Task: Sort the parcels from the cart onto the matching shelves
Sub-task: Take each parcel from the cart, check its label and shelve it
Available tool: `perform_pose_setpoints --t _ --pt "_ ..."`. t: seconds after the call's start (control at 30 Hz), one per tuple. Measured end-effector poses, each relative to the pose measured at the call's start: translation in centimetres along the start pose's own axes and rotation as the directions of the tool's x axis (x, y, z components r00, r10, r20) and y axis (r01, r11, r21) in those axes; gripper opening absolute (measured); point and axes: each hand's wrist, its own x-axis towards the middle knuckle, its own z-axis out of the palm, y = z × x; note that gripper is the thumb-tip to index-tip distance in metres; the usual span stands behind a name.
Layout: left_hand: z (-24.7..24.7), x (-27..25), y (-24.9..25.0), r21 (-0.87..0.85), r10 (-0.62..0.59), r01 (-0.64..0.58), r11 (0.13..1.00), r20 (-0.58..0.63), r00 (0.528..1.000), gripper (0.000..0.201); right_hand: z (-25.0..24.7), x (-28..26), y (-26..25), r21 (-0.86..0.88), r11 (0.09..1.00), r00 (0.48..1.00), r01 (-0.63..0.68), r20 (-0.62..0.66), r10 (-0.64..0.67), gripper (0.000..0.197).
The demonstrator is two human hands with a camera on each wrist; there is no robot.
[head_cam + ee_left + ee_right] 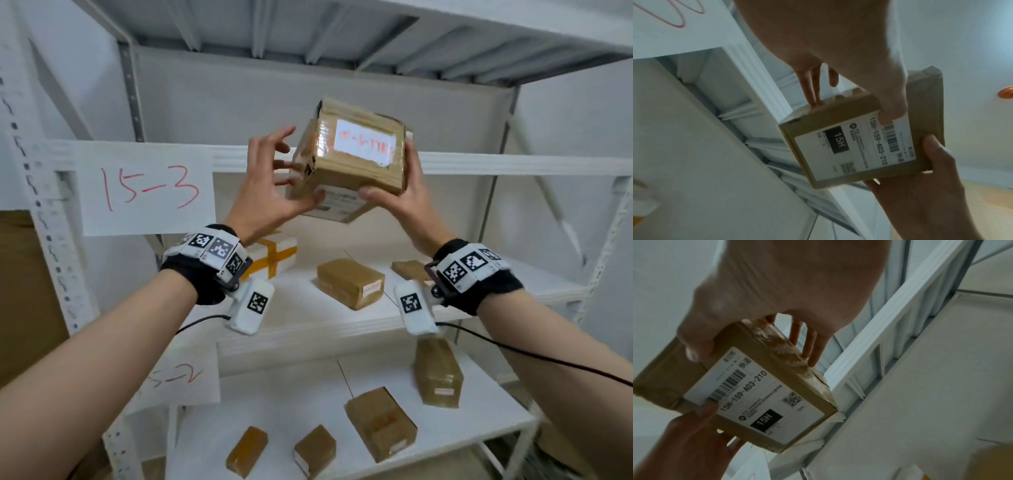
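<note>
I hold a brown taped cardboard parcel (349,161) with both hands in front of the white shelf edge (513,164) that carries the paper sign "15-3" (147,188). My left hand (301,181) has its thumb under the parcel and its spread fingers on the left side. My right hand (394,185) grips the right side, thumb underneath. A white label with blurred red writing faces me. In the left wrist view the parcel (849,151) shows a printed label reading "15H-159-A03-210", pinched by my left hand (854,108). The right wrist view shows the parcel (756,394) in my right hand (752,353).
The shelf below holds a white box with orange tape (274,257) and brown parcels (349,282). A lower shelf, signed "15-2" (174,377), carries several more brown parcels (380,425). The rack's perforated upright (51,240) stands at left.
</note>
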Motion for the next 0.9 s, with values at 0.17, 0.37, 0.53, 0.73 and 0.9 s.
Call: perform_pose_setpoints --t 0.17,0.37,0.53,0.73,0.9 --pt "-0.8 3.5 2.2 0.088 0.116 -0.107 0.990 -0.111 0.987 0.080 0.3 3.6 -2.9 0.000 0.992 0.992 0.128 -0.010 -0.128 0.104" --pt "-1.1 8.8 2.5 0.300 0.202 -0.130 0.945 -0.224 0.953 0.075 -0.4 9.1 -3.5 -0.014 0.977 0.976 0.213 -0.046 -0.214 0.113" --pt "0.3 11.7 1.3 0.325 0.155 -0.068 0.943 -0.250 0.956 0.088 -1.4 14.1 -0.7 -0.081 0.976 0.979 0.202 0.029 -0.200 0.113" --pt "1.9 13.2 -0.7 0.345 0.102 -0.021 0.938 -0.218 0.971 0.083 -1.2 17.9 5.1 -0.076 0.993 0.996 0.093 0.020 -0.092 0.121" --pt "2.7 14.1 -3.4 0.525 -0.001 0.061 0.849 -0.114 0.994 0.040 -1.2 19.9 9.3 -0.241 0.970 0.994 0.034 0.111 -0.007 0.134"
